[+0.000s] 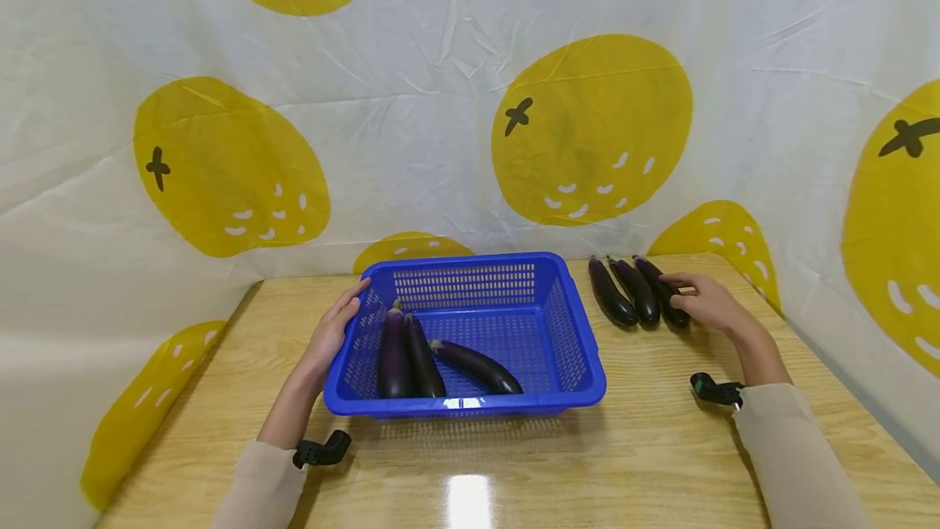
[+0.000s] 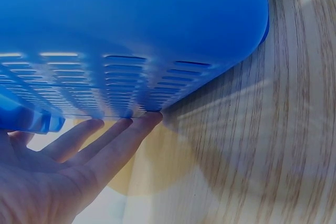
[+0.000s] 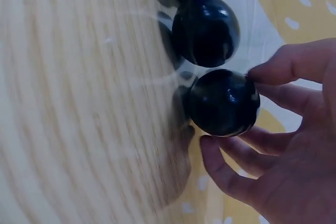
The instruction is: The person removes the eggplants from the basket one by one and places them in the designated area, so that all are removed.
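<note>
A blue plastic basket (image 1: 463,408) with slotted sides stands mid-table. Inside it lie three dark purple eggplants: one eggplant (image 1: 395,357) by the left wall, a second eggplant (image 1: 423,362) beside it, and a third eggplant (image 1: 477,367) lying aslant. My left hand (image 1: 334,333) rests against the basket's left side, its fairly straight fingers (image 2: 113,145) touching the slotted wall from outside. To the right of the basket, my right hand (image 1: 705,300) holds the rightmost eggplant (image 3: 224,102) of a row, thumb and fingers around it. Next to that lie a middle eggplant (image 1: 637,292) and a left eggplant (image 1: 611,294).
The light wooden table (image 1: 529,472) meets a white cloth (image 1: 411,145) with yellow fruit prints at the back and sides. Each wrist wears a small black camera, such as the left wrist camera (image 1: 323,449).
</note>
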`<action>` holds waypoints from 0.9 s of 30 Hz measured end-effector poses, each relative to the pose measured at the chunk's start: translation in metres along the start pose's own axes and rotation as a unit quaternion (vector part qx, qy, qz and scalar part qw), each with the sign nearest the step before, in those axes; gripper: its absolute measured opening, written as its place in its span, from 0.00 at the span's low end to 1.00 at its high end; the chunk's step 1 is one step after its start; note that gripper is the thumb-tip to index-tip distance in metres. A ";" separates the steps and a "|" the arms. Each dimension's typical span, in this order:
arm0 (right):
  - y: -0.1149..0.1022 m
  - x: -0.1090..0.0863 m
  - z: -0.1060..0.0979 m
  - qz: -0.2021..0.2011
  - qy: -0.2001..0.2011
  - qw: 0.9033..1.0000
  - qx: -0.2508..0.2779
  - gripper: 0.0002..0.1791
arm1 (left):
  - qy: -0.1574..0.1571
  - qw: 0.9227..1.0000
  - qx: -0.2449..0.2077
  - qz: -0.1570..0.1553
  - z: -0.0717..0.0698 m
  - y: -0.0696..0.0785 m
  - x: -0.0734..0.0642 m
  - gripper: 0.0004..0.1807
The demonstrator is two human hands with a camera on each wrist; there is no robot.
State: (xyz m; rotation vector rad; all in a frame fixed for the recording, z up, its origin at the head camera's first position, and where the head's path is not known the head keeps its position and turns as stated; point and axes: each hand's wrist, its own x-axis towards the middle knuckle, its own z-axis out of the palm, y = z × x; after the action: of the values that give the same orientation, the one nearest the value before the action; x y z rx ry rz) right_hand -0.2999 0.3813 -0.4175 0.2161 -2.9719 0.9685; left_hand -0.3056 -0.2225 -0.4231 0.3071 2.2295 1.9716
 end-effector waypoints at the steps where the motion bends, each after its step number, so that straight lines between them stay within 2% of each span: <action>1: 0.000 0.001 0.000 -0.001 -0.007 1.000 0.008 0.29 | 0.000 1.000 0.000 0.000 -0.001 0.000 -0.001 0.27; 6: 0.001 0.002 -0.001 0.007 -0.019 0.999 0.028 0.30 | -0.002 1.000 0.000 0.001 -0.001 0.001 -0.002 0.27; 13: -0.002 0.003 0.001 0.004 -0.008 1.000 0.015 0.31 | 0.002 1.000 -0.003 -0.002 -0.001 0.001 -0.002 0.26; 27: 0.000 0.001 -0.002 0.003 -0.015 1.000 0.018 0.28 | 0.000 1.000 -0.005 0.001 0.000 0.000 0.001 0.26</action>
State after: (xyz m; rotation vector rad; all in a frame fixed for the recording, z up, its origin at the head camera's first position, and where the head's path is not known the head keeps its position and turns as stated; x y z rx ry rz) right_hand -0.3007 0.3823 -0.4162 0.2234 -2.9854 1.0289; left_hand -0.3063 -0.2226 -0.4234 0.3094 2.2201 1.9826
